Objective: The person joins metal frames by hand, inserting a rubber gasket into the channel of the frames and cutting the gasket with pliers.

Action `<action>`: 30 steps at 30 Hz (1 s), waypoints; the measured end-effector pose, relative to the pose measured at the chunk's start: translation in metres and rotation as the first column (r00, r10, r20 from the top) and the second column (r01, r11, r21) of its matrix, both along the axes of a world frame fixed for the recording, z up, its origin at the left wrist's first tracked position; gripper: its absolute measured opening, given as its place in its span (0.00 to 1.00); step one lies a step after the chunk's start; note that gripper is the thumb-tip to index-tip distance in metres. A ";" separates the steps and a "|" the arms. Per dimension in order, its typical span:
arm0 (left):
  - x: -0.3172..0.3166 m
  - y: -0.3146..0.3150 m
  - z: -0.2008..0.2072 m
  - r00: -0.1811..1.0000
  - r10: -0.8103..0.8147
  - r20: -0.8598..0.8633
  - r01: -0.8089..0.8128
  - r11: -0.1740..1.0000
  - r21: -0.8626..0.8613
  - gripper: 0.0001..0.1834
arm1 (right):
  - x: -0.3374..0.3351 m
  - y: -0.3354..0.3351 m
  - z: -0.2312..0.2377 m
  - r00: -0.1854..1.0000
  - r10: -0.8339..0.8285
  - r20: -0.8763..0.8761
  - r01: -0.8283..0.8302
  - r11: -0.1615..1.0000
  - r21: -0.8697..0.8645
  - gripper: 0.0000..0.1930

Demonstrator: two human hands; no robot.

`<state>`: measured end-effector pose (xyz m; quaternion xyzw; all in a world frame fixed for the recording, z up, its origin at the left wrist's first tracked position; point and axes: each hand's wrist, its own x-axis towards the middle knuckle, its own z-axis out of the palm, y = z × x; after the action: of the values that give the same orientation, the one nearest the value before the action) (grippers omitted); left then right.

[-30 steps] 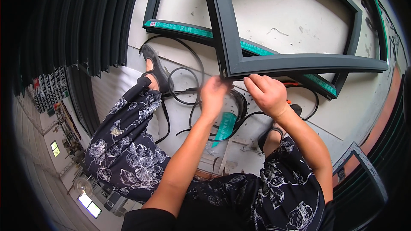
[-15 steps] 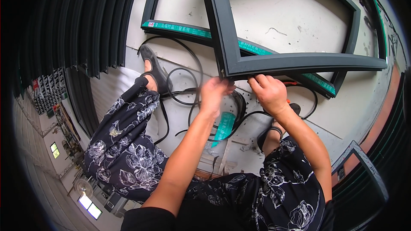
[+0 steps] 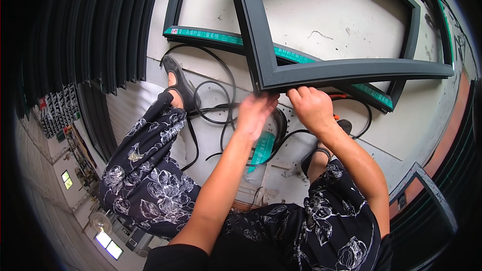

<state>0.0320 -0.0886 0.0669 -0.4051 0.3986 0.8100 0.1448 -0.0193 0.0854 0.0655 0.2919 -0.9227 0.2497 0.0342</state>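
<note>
A dark grey metal window frame [image 3: 351,72] stretches in front of me, one corner pointing toward my body. Under that corner is my left hand [image 3: 256,113], its fingers drawn together against the lower edge and their tips hidden. Just to the right, my right hand [image 3: 309,108] is closed, fingertips pinched at the same edge. Whatever either hand grips there cannot be made out. Below the hands, a coil of thin black rubber strip [image 3: 283,120] lies on the floor, with loose loops [image 3: 213,83] spreading leftward.
A second dark frame with green tape [image 3: 206,35] lies beneath the first. Long dark profiles [image 3: 100,25] hang or stand at the left. A torn green tape piece [image 3: 262,149] is between my feet. Something orange [image 3: 336,117] shows by my right foot. Another frame [image 3: 427,190] stands lower right.
The window frame's corner has shifted slightly left. My right hand has slid a little left along the edge; my left hand, blurred before, has turned slightly and sits nearer the corner.
</note>
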 end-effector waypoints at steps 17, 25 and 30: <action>-0.010 0.033 -0.007 0.990 0.097 0.100 -0.094 0.995 -0.038 0.07 | 0.004 0.003 -0.004 0.995 -0.044 0.084 0.046 0.999 -0.015 0.06; -0.009 0.036 -0.016 0.977 0.148 0.154 -0.137 0.987 -0.081 0.07 | 0.009 0.124 0.023 0.795 -0.180 0.579 0.237 0.971 -0.024 0.16; -0.010 0.032 -0.024 0.977 0.148 0.154 -0.140 0.988 -0.064 0.06 | -0.005 0.356 0.025 0.842 -0.521 -0.140 0.536 0.780 0.322 0.11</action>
<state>0.0217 -0.0570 0.0434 -0.4997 0.3765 0.7728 0.1063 -0.0248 0.4410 0.0900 0.0280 -0.9955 0.0563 0.0703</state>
